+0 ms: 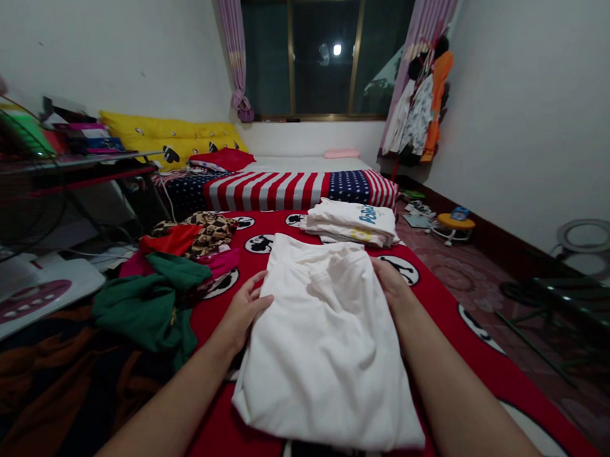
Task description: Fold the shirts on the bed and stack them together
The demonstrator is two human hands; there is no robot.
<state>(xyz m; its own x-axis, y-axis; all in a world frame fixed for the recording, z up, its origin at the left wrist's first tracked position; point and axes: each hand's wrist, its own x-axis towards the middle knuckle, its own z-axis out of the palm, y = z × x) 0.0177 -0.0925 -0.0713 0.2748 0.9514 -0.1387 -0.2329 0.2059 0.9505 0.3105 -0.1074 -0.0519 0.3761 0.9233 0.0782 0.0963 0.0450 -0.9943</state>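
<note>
I am looking down on a red bedspread [453,316] printed with black-and-white cartoon roundels, laid over a low bed in a small white-walled room. Beyond it runs a stars-and-stripes blanket [283,188], then a dark window [329,54] flanked by purple curtains.

Between my two hands lies a white garment [323,341], folded into a long soft panel with gentle creases, its near end toward me and its far end just past my fingertips. My left hand [245,307] rests at its left edge, fingers spread and laid flat on the cloth, thumb along the hem. My right hand [391,282] is at the right edge; its fingers seem tucked under or against the fabric, but I cannot tell whether they pinch it.

Just beyond the garment, past both hands, sits a stack of folded white shirts [352,221]. Left of my left hand a heap of loose clothes [152,297] spreads out, green on top, with red and leopard print behind. Farther left stands a cluttered shelf [72,160], and behind it yellow pillows [176,136]. Well to the right of my right hand, clothes hang on a rack [423,104], with a small yellow stool [453,223] on the floor below.
</note>
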